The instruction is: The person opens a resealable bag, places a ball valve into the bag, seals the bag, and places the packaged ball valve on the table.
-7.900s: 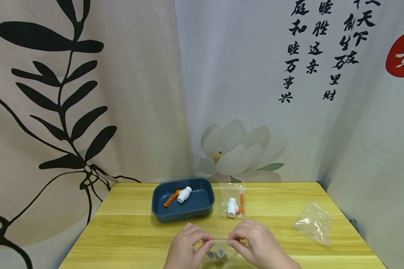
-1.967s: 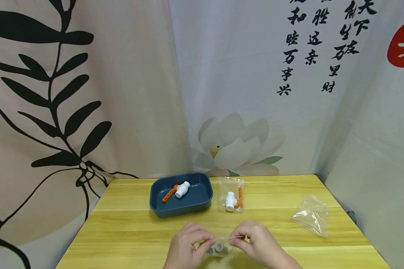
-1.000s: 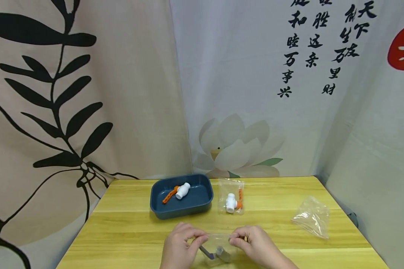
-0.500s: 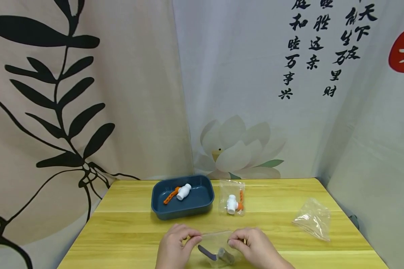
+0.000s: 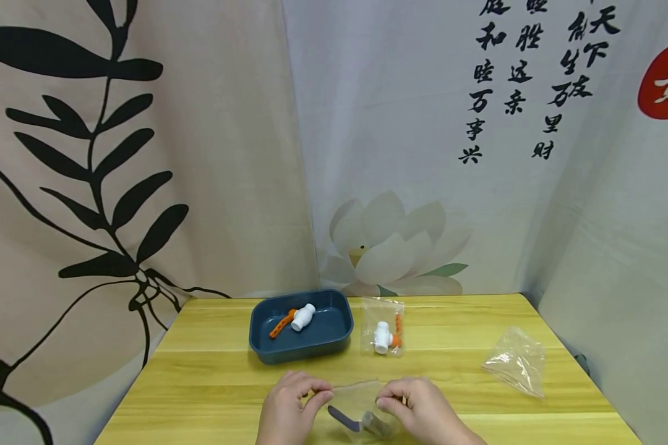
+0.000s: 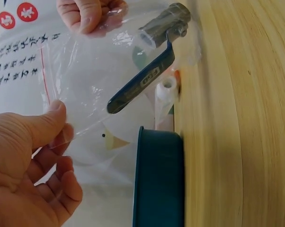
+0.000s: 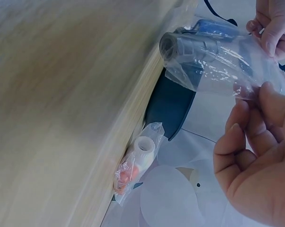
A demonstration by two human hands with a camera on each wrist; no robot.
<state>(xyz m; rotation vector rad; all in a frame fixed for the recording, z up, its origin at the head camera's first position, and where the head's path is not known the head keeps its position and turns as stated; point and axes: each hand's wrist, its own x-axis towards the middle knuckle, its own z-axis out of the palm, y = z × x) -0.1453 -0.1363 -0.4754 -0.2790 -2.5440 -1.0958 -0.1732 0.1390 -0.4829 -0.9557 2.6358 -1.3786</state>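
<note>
Both hands pinch the top edge of a clear zip bag (image 5: 356,395), which hangs stretched between them near the front of the table. My left hand (image 5: 292,408) has one top corner between thumb and forefinger, as the left wrist view also shows. The other corner is pinched by my right hand (image 5: 425,408). Inside the bag lies a metal ball valve (image 6: 164,26) with a dark blue lever handle (image 6: 142,85). A red line runs along the bag's mouth. In the right wrist view the valve's round open end (image 7: 170,46) faces the camera through the plastic.
A dark blue tray (image 5: 300,357) at the back holds a white valve (image 5: 303,317) with an orange handle. To its right lies a bagged white valve (image 5: 383,337), also with orange parts. A crumpled clear bag (image 5: 516,361) lies at right on the wooden table (image 5: 200,395).
My left hand has moved left, so the hands are farther apart and the bag is spread wider. The valve's lever handle shows more fully than before. The tray and other bags have stayed put.
</note>
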